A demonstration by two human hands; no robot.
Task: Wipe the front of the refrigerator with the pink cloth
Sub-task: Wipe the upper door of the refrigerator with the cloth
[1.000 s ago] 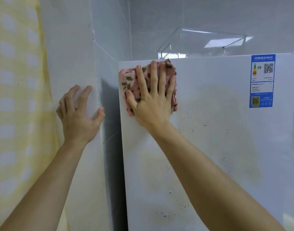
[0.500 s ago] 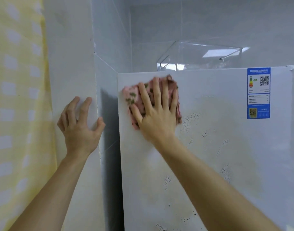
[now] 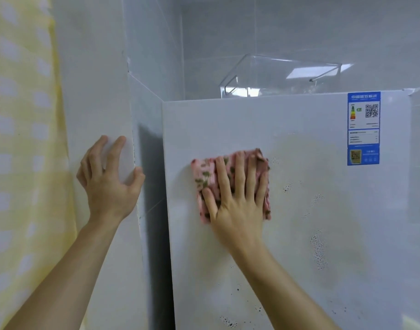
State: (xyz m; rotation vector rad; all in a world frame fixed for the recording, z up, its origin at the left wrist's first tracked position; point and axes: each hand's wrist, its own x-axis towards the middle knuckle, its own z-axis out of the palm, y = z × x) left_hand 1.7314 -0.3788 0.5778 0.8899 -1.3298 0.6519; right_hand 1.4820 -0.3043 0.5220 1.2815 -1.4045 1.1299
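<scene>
Body in view: two arms, seen from forearm to fingertips. Left grip (image 3: 109, 184) — a bare hand, fingers slim with rounded tips; knuckle row and the web beside the thumb show plainly. Right grip (image 3: 237, 206) likewise a bare hand; long fingers, tendon ridges faint across its back, creases at the finger joints. Nails on both look trimmed short — blur keeps the detail soft. Left forearm (image 3: 68, 270) bare along its whole visible length, smooth, tapering to a narrow wrist. Right forearm (image 3: 287, 289) bare as well, same slim build, widening toward the frame edge. Whatever is worn higher up lies outside the frame.
</scene>
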